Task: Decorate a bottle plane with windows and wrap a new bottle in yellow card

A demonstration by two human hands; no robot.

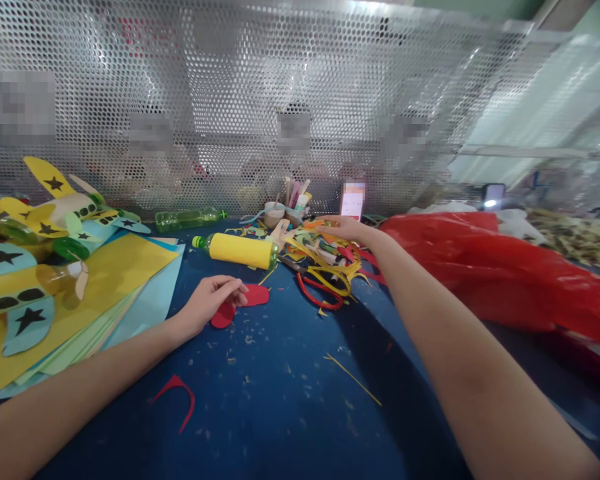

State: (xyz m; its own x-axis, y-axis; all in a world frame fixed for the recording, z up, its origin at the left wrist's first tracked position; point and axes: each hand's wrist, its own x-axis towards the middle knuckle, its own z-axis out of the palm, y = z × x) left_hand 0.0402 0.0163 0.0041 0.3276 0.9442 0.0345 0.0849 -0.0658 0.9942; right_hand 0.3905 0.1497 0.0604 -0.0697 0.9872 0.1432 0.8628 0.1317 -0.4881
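Observation:
My left hand rests on the blue table, its fingers curled onto a red paper cutout. A second rounded red part shows under the palm; whether the two are one piece I cannot tell. My right hand is stretched out over a heap of paper scraps, fingers extended and fingertips partly lost among them. Scissors with red handles lie at the near side of the heap. Between my hands and farther back is a plastic bottle wrapped in yellow paper, lying on its side.
Bottle airplanes with black stars and coloured paper sheets cover the left. A green bottle lies behind. Red plastic bags fill the right. A lit phone stands before the perforated metal screen. Red and yellow offcuts lie in front.

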